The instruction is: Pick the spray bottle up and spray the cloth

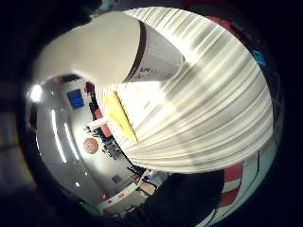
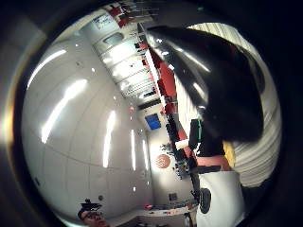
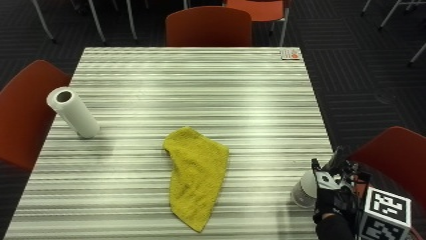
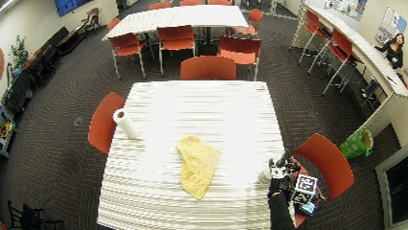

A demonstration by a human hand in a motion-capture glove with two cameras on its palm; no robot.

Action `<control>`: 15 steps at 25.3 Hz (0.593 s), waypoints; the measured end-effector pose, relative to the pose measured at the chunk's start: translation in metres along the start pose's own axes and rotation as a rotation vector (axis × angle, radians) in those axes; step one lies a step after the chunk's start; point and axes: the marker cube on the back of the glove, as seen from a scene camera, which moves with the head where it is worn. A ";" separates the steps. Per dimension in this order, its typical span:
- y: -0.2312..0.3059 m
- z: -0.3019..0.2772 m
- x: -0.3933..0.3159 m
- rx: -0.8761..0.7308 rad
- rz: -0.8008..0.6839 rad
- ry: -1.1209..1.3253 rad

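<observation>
A yellow cloth [image 3: 194, 172] lies crumpled in the middle of the striped table [image 3: 200, 90], towards the front edge. The white spray bottle [image 3: 303, 192] stands near the table's front right corner. My gloved right hand [image 3: 331, 220] is right beside it, on the side away from the cloth, and hides the bottle's top. In the little finger side palm view the bottle's white body [image 1: 151, 56] with its dark red band looms close, with the cloth [image 1: 120, 116] beyond it. The wide outside view shows the hand [image 4: 277, 184] next to the bottle [image 4: 265, 175]. Whether the hand grips the bottle is hidden.
A paper towel roll [image 3: 72, 112] stands near the table's left edge. A small card [image 3: 290, 54] lies at the far right corner. Orange chairs stand at the right [image 3: 393, 150], the left [image 3: 26, 115] and the far end [image 3: 208, 25].
</observation>
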 end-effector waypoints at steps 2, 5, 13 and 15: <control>-0.009 0.007 -0.001 0.002 -0.011 0.009; -0.023 0.016 0.001 -0.002 -0.036 0.044; -0.028 0.040 0.000 -0.037 -0.043 0.098; -0.030 0.043 0.002 -0.040 -0.047 0.111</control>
